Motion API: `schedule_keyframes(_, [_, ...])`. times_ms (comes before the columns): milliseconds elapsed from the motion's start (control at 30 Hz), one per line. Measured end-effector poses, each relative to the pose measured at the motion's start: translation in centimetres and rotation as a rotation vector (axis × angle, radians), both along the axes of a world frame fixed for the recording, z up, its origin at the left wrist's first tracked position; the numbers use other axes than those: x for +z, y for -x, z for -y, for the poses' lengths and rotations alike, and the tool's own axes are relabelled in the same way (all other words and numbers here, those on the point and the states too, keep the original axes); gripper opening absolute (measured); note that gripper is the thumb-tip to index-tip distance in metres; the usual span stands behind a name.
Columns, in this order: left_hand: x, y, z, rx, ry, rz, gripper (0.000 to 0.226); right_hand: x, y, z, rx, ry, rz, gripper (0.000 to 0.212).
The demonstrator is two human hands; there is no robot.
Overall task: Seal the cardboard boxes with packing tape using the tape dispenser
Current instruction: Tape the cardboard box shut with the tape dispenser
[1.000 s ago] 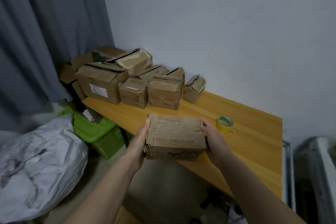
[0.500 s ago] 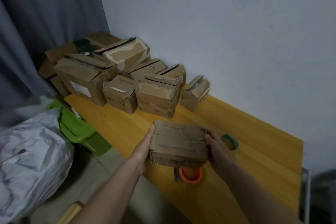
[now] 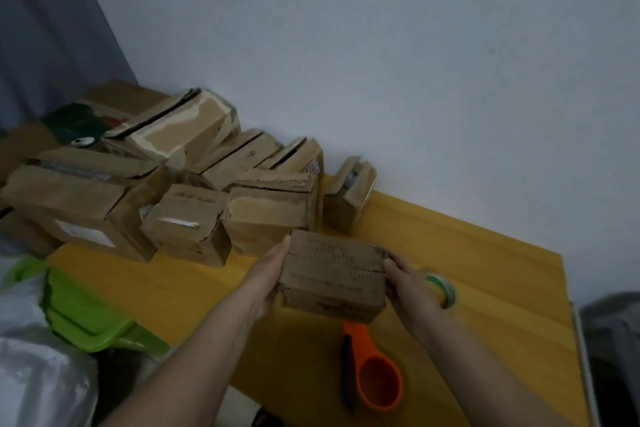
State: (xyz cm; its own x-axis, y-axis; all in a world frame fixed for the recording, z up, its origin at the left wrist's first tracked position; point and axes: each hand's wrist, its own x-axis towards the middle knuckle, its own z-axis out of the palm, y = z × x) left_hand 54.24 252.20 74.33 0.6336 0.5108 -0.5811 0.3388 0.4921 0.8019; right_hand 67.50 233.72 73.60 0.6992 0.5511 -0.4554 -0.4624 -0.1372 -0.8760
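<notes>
Above the table (image 3: 485, 253) | both hands still grip box (image 3: 332, 274) | orange dispenser (image 3: 377, 378) now fully visible

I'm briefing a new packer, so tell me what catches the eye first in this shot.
First, the small cardboard box held over the yellow table, the left hand on one end and the right hand on the other. Just below it lies the orange tape dispenser, with a green-edged tape roll behind the right hand. A jumble of worn cardboard boxes crowds the far left of the table against the wall.
</notes>
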Motion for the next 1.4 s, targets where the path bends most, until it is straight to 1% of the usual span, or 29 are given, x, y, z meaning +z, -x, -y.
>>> schedule_keyframes(100, [-0.6,-0.9,-2.8,-0.063,0.006,-0.014,0.027,-0.5,0.8,-2.8,-0.088,0.032,-0.033,0.021])
schedule_keyframes(167, [-1.4,-0.9,-4.6,-0.112,0.042,-0.015,0.025,-1.3,1.5,-4.4,-0.140,0.077,-0.038,0.021])
schedule_keyframes(200, [-1.9,-0.6,-5.4,-0.155,0.059,-0.016,0.028,-2.0,1.8,-5.1,-0.169,0.109,-0.043,0.023])
schedule_keyframes(267, [-3.0,0.3,-7.2,-0.268,0.063,-0.053,0.047,-3.1,2.7,-5.9,-0.225,0.183,-0.068,0.022])
schedule_keyframes(367, [-4.4,1.5,-9.0,-0.467,-0.039,-0.151,0.071,-4.2,4.5,-6.8,-0.276,0.290,-0.097,0.013])
schedule_keyframes(433, [-5.5,2.0,-9.6,-0.497,-0.103,-0.219,0.083,-5.2,5.6,-7.0,-0.305,0.365,-0.040,0.013])
schedule_keyframes(500, [-6.3,2.6,-9.3,-0.464,-0.118,-0.268,0.085,-6.1,6.6,-7.0,-0.319,0.400,-0.004,0.017])
schedule_keyframes(633, [-8.2,3.4,-7.2,-0.471,-0.146,-0.277,0.087,-7.0,7.7,-6.2,-0.292,0.436,0.044,0.013])
schedule_keyframes(700, [-8.7,3.4,-6.4,-0.450,-0.244,-0.259,0.090,-7.4,7.9,-5.2,-0.295,0.431,0.100,0.011])
schedule_keyframes(733, [-8.8,3.3,-6.1,-0.442,-0.318,-0.262,0.092,-7.6,8.0,-4.4,-0.290,0.494,0.152,0.007])
schedule_keyframes(767, [-8.8,3.2,-5.8,-0.447,-0.418,-0.262,0.094,-8.0,8.1,-3.4,-0.274,0.608,0.212,0.008])
schedule_keyframes(800, [-8.6,3.2,-5.5,-0.492,-0.541,-0.253,0.098,-8.4,8.1,-2.4,-0.241,0.748,0.276,0.015])
schedule_keyframes(833, [-8.5,3.3,-5.2,-0.596,-0.690,-0.238,0.102,-8.9,8.3,-1.5,-0.191,0.879,0.327,0.023])
schedule_keyframes(867, [-8.4,3.4,-4.9,-0.758,-0.861,-0.230,0.108,-9.3,8.6,-0.7,-0.124,0.997,0.355,0.032])
schedule_keyframes(933, [-8.2,3.0,-4.7,-1.083,-1.163,-0.272,0.119,-10.2,9.2,0.3,0.016,1.169,0.346,0.060])
schedule_keyframes(967, [-8.2,2.8,-4.6,-1.177,-1.237,-0.301,0.122,-10.7,9.4,0.5,0.061,1.201,0.310,0.071])
schedule_keyframes(1000, [-8.2,2.5,-4.5,-1.222,-1.258,-0.336,0.123,-11.2,9.7,0.6,0.094,1.205,0.269,0.078])
schedule_keyframes(1067, [-8.5,2.0,-4.2,-1.239,-1.245,-0.394,0.121,-12.2,10.3,0.7,0.161,1.194,0.233,0.085])
schedule_keyframes(1133, [-8.8,1.6,-3.9,-1.235,-1.247,-0.429,0.115,-13.1,10.8,0.9,0.226,1.213,0.290,0.079])
schedule_keyframes(1233, [-8.8,1.1,-3.8,-1.208,-1.245,-0.438,0.105,-13.2,11.1,1.5,0.234,1.201,0.311,0.053])
schedule_keyframes(1333, [-8.6,0.5,-3.5,-1.211,-1.246,-0.414,0.104,-12.1,10.2,2.8,0.152,1.139,0.346,0.024])
schedule_keyframes(1367, [-8.5,0.3,-3.2,-1.213,-1.248,-0.399,0.104,-11.6,9.6,3.6,0.097,1.083,0.335,0.021])
schedule_keyframes(1400, [-8.5,-0.1,-2.8,-1.213,-1.245,-0.378,0.103,-10.8,8.9,4.5,0.037,1.001,0.308,0.027])
